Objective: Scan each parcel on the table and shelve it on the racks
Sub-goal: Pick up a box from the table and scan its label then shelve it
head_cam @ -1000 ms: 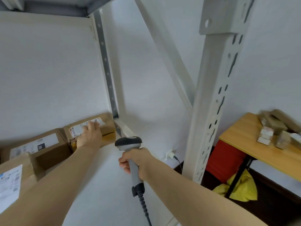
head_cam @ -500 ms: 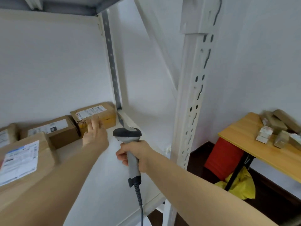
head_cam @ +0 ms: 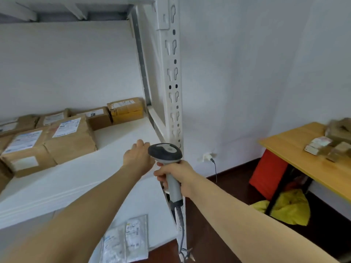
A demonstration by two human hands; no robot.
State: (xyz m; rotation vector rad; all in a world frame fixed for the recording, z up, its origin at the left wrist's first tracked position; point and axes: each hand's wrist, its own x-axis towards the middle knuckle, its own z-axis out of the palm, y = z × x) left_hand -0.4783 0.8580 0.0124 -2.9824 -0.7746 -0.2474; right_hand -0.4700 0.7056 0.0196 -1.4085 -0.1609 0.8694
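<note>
A small cardboard parcel with yellow tape [head_cam: 126, 110] sits at the back right of the white rack shelf [head_cam: 79, 173], beside several other labelled brown parcels [head_cam: 70, 138]. My left hand [head_cam: 137, 157] hovers empty over the shelf's front right, fingers relaxed, well clear of that parcel. My right hand [head_cam: 175, 174] grips the handle of a grey and black barcode scanner [head_cam: 167, 160], its cable hanging down. More parcels [head_cam: 330, 143] lie on the wooden table [head_cam: 303, 158] at the right.
The rack's perforated white upright [head_cam: 171, 76] stands just behind the scanner. Flat plastic mailers [head_cam: 126, 242] lie on the lower shelf. Under the table are a red box [head_cam: 267, 175] and a yellow bag [head_cam: 290, 209]. A wall socket [head_cam: 208, 156] is low on the wall.
My left hand has let go of the yellow-taped parcel and drawn back to the shelf's front. The view has pulled away from the rack; the scanner stays in my right hand.
</note>
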